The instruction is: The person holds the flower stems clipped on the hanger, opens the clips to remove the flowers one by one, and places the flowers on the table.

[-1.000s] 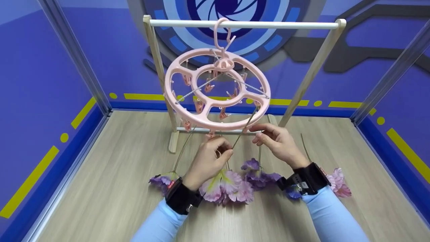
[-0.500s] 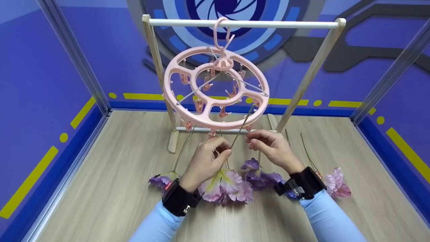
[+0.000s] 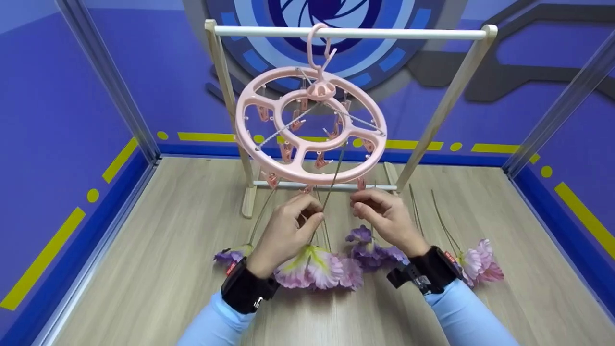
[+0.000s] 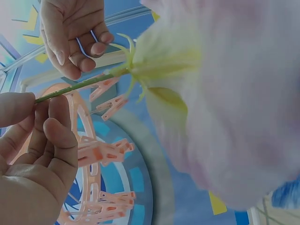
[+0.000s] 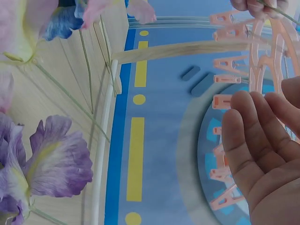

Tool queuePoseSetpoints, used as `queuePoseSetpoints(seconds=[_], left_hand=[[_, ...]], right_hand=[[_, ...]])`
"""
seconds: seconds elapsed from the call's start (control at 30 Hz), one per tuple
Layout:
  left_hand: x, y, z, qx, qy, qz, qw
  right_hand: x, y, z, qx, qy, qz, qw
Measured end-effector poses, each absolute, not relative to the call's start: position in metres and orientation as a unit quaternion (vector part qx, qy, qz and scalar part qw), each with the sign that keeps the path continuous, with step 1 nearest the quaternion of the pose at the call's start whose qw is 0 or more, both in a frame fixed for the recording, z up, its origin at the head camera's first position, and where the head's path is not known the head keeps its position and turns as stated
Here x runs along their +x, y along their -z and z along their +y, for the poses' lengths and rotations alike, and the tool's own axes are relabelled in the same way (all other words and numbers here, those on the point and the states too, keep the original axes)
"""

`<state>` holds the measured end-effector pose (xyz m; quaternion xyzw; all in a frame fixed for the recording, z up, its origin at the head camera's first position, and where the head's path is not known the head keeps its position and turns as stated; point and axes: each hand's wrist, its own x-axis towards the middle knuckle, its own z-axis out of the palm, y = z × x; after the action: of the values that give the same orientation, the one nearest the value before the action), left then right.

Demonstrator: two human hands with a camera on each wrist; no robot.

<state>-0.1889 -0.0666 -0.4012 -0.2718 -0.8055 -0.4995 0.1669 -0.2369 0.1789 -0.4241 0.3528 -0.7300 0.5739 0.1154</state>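
Observation:
My left hand pinches the green stem of a pale pink artificial flower between thumb and fingers. In the head view the stem's upper end crosses the front rim of a pink round clip hanger; the bloom hangs below my hand. My right hand is to the right of that stem, just under a pink clip on the hanger's front right. Its fingers are loosely bent, with nothing seen between them in the right wrist view. Several more clips dangle from the hanger.
The hanger hooks over the white bar of a wooden rack. Purple flowers are below my right hand, another purple bloom is at left, and a pink flower is at right. Blue walls enclose the table.
My left hand has shifted left and slightly down, and the stem's top has swung left along the hanger. My right hand has drawn slightly down and left, away from the rim.

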Motion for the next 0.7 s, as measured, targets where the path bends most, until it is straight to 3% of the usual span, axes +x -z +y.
queuePoseSetpoints(seconds=[0.7], left_hand=[[-0.174,0.398,-0.109,-0.256,0.480,-0.817,0.193]], right_hand=[[-0.232,0.431,0.167,0.349,-0.575,-0.729,0.127]])
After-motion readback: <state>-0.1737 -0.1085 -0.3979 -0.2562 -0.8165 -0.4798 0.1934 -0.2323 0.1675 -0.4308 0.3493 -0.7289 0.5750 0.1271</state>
